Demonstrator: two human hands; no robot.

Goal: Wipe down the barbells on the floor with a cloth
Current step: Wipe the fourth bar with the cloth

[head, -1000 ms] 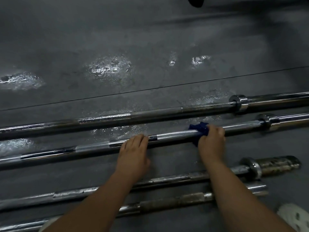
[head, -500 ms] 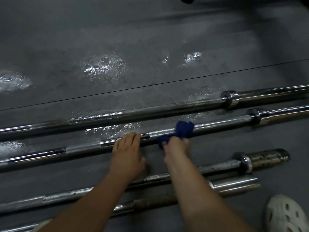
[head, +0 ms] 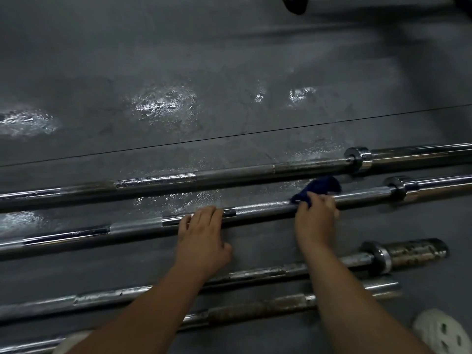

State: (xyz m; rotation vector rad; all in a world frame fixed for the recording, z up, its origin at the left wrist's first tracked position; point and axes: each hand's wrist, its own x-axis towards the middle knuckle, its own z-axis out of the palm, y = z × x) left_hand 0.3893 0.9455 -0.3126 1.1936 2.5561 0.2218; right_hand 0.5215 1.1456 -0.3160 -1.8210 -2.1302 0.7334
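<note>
Several steel barbells lie side by side on the dark floor. My right hand (head: 316,215) grips a dark blue cloth (head: 319,189) and presses it on the shaft of the second barbell (head: 263,209), a little left of that bar's collar (head: 396,189). My left hand (head: 201,233) lies with straight fingers on the same shaft, further left, fingertips over the bar. Beyond it lies the far barbell (head: 229,175). Two rusty barbells (head: 255,274) (head: 255,309) run under my forearms.
Wet shiny patches (head: 163,103) mark the grey floor beyond the bars, and a thin seam (head: 229,136) crosses it. A white perforated shoe (head: 444,333) shows at the bottom right. A dark object (head: 293,3) sits at the top edge.
My right hand slid the cloth left along the second barbell towards my left hand, then back right towards the collar. My left hand stayed on the shaft.
</note>
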